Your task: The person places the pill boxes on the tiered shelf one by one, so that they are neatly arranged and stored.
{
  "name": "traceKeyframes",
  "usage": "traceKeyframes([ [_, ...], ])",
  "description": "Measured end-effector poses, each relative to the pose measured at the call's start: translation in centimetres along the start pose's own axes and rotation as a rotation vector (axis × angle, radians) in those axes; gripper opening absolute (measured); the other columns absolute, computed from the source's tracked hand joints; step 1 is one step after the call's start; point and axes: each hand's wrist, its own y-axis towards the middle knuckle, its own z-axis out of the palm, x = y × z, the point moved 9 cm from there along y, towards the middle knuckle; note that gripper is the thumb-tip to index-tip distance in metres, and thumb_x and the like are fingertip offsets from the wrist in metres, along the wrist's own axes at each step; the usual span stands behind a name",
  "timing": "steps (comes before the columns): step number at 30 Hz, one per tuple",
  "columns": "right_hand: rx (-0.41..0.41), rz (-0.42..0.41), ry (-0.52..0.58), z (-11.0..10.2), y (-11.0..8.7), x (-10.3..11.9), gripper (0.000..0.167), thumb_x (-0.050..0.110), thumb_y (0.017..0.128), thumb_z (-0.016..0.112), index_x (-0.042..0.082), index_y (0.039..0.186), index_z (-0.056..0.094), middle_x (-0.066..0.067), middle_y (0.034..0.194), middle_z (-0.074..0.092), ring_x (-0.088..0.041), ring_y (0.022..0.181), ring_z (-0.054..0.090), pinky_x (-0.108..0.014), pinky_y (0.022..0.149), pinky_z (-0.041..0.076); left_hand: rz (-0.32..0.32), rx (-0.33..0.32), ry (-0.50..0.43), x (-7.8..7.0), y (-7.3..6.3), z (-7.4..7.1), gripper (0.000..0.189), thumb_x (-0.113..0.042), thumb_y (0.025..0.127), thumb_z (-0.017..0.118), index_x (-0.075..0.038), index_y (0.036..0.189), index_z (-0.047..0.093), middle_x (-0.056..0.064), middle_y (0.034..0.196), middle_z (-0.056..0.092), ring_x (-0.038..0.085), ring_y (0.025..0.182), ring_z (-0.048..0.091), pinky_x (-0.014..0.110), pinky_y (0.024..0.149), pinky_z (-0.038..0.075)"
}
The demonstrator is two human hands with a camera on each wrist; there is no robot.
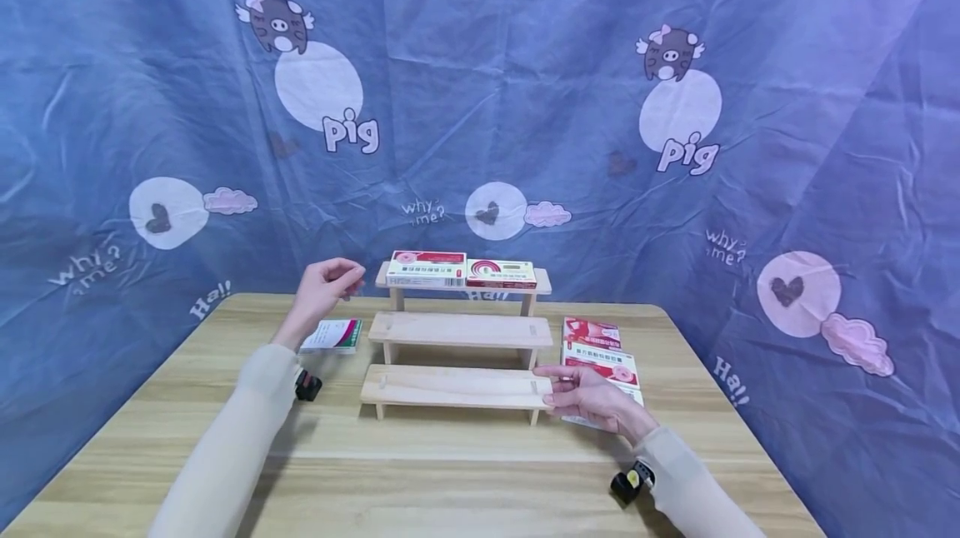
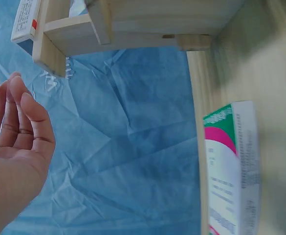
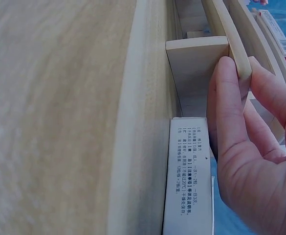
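A three-step wooden display rack [image 1: 461,330] stands on the table. My right hand [image 1: 592,396] pinches the right end of its lowest board [image 3: 226,29] between thumb and fingers. My left hand [image 1: 324,286] is raised beside the left end of the top step, its fingers loosely bent and holding nothing, as the left wrist view also shows. Two medicine boxes lie side by side on the top step: a larger red-and-white box [image 1: 427,269] on the left and a smaller red-and-white box [image 1: 500,273] on the right. The middle and lowest steps carry no boxes.
A white, green and magenta medicine box [image 1: 333,335] lies on the table left of the rack. To its right lie several red-and-white boxes [image 1: 600,359], partly behind my right hand. A blue printed cloth [image 1: 480,105] hangs behind the table [image 1: 420,492].
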Motion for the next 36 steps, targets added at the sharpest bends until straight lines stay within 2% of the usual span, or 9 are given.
traceKeyframes([
  [2,-0.005,0.006,0.0,-0.1,-0.1,0.0,0.056,-0.005,0.09,0.061,0.0,0.144,0.045,-0.011,0.11,0.066,-0.021,0.099,0.068,-0.037,0.089,0.058,0.011,-0.002,-0.015,0.4,-0.5,-0.4,0.035,-0.025,0.096,0.064,0.006,0.111,0.064,-0.013,0.075,0.069,0.007,0.069,0.064,0.021,0.062,0.054],
  [8,-0.017,0.024,0.003,0.0,-0.1,0.1,0.057,-0.005,0.09,0.061,-0.001,0.145,0.043,-0.012,0.112,0.064,-0.021,0.1,0.067,-0.037,0.091,0.058,0.012,0.035,-0.03,2.4,-1.8,-1.8,0.024,-0.029,0.094,0.067,-0.007,0.106,0.067,-0.01,0.083,0.072,0.008,0.075,0.066,0.024,0.067,0.056],
  [10,-0.012,0.025,0.003,0.1,0.0,0.1,0.057,-0.005,0.091,0.061,-0.001,0.145,0.043,-0.012,0.113,0.064,-0.021,0.101,0.067,-0.037,0.092,0.057,0.005,0.053,-0.016,3.0,-2.3,-2.3,0.026,-0.028,0.093,0.068,-0.008,0.109,0.068,-0.01,0.086,0.072,0.008,0.078,0.066,0.025,0.069,0.057],
  [16,-0.014,0.012,-0.009,0.1,0.0,0.3,0.055,-0.005,0.091,0.061,0.001,0.143,0.047,-0.011,0.112,0.065,-0.02,0.1,0.067,-0.037,0.091,0.058,-0.024,0.114,0.066,4.5,-3.6,-3.3,0.039,-0.026,0.091,0.07,0.0,0.12,0.064,0.0,0.103,0.074,0.007,0.088,0.066,0.035,0.075,0.059],
  [22,-0.005,0.006,-0.007,0.1,-0.3,0.2,0.056,-0.005,0.091,0.06,-0.001,0.145,0.043,-0.011,0.112,0.065,-0.021,0.101,0.067,-0.037,0.092,0.057,-0.066,0.162,0.057,6.3,-4.6,-3.7,0.05,-0.026,0.091,0.07,0.004,0.129,0.058,0.001,0.113,0.072,0.001,0.092,0.065,0.037,0.081,0.059],
  [27,0.002,0.008,0.002,0.2,-0.3,0.1,0.058,-0.005,0.091,0.06,-0.002,0.145,0.041,-0.01,0.112,0.065,-0.02,0.101,0.067,-0.036,0.092,0.057,-0.084,0.174,0.068,7.6,-5.3,-4.0,0.05,-0.022,0.091,0.07,0.007,0.129,0.056,0.012,0.117,0.07,-0.001,0.093,0.065,0.036,0.083,0.059],
  [32,0.007,0.004,0.004,0.3,-0.3,0.2,0.059,-0.005,0.091,0.06,-0.003,0.146,0.039,-0.01,0.111,0.065,-0.02,0.101,0.067,-0.036,0.092,0.057,-0.068,0.179,0.13,8.4,-5.6,-4.3,0.051,-0.017,0.091,0.069,0.009,0.132,0.053,0.03,0.128,0.059,-0.007,0.094,0.061,0.02,0.083,0.054],
  [34,0.014,0.001,0.002,0.3,-0.4,0.2,0.059,-0.005,0.092,0.059,-0.004,0.147,0.037,-0.01,0.111,0.065,-0.019,0.101,0.067,-0.036,0.092,0.057,-0.07,0.182,0.155,8.8,-5.6,-4.6,0.054,-0.018,0.091,0.07,0.009,0.133,0.051,0.032,0.13,0.057,-0.006,0.096,0.061,0.014,0.083,0.051],
  [36,0.02,-0.003,0.0,0.4,-0.4,0.3,0.059,-0.005,0.092,0.058,-0.004,0.147,0.037,-0.01,0.112,0.065,-0.019,0.101,0.067,-0.036,0.091,0.057,-0.078,0.181,0.17,9.2,-5.6,-4.9,0.058,-0.02,0.089,0.072,0.009,0.134,0.05,0.031,0.13,0.057,0.0,0.1,0.062,0.012,0.082,0.049],
])
